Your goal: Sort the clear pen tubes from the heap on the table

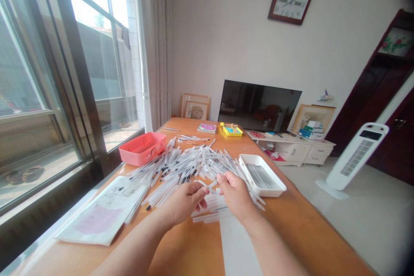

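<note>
Near the middle of the table, my left hand [187, 200] is closed, with thumb and fingers pinched together. Close on its right, my right hand [235, 194] is closed too, thumb against the fingertips. A clear pen barrel [212, 186] spans the small gap between them, its ends hidden by my fingers. Beyond my hands spreads a large heap of clear pen barrels [184, 161], some with black ends. Several more barrels [210, 217] lie beneath my hands. Beside my right hand stands a white tray [278, 188] holding many thin grey rods.
A red plastic box [134, 155] stands left of the heap. An open notebook [97, 213] lies at the front left, a white paper strip [239, 241] under my right forearm. A yellow box [232, 130] and a colourful booklet [207, 128] sit at the far end.
</note>
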`<state>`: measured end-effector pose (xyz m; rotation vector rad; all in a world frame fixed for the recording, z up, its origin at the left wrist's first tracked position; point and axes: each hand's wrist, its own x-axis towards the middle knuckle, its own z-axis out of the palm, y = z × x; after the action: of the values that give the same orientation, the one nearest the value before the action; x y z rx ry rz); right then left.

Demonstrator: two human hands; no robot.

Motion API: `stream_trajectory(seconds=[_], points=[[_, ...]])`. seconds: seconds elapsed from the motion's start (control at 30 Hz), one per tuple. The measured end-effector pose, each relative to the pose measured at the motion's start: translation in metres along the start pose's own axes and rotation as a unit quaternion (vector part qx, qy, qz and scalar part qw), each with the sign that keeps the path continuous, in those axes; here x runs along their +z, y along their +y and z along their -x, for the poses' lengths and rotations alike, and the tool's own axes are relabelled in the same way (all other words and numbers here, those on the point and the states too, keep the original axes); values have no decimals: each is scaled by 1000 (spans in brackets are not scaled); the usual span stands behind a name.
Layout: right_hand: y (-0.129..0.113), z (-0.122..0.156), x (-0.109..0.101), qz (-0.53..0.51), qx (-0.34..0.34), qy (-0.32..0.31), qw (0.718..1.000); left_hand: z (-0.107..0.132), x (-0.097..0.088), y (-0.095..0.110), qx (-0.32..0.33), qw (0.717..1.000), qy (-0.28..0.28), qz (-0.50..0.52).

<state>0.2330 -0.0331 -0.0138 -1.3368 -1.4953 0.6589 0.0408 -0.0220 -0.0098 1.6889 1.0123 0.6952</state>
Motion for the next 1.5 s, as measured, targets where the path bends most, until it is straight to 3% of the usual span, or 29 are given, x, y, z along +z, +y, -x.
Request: stream_trajectory(seconds=[0.1, 0.2, 0.4, 0.53, 0.67, 0.8, 0.93, 1.03, 1.13, 1.2, 1.37, 1.5], points=[[0, 1, -2, 0, -6, 8, 1000, 2, -4, 2, -20, 999, -26, 23], [1, 1, -2, -9, -7, 7, 1000, 2, -5, 2, 8, 1000, -24, 2], [4, -2, 3, -42, 17, 26, 999, -2, 1, -1, 65, 994, 36, -78], [5, -3, 5, -67, 43, 39, 996, -1, 5, 4, 114, 971, 104, -182], [6, -3, 8, -113, 82, 44, 989, 0, 7, 8, 123, 953, 124, -250], [3, 0, 9, -211, 135, 31, 968, -2, 8, 2, 102, 963, 125, -217], [-1, 2, 6, -261, 124, -17, 957, -6, 7, -4, 118, 977, 113, -134], [-2, -1, -2, -285, 111, 24, 952, -11, 0, -10, 117, 982, 131, -68], [2, -7, -12, -296, 111, 109, 942, -17, -8, -20, 110, 967, 210, -89], [4, -11, -18, -292, 111, 147, 939, -21, -11, -27, 98, 951, 244, -159], [9, -15, -25, -242, 93, 200, 945, -23, -9, -36, 102, 905, 216, -352], [11, -15, -24, -210, 93, 203, 952, -23, -6, -34, 75, 869, 212, -440]])
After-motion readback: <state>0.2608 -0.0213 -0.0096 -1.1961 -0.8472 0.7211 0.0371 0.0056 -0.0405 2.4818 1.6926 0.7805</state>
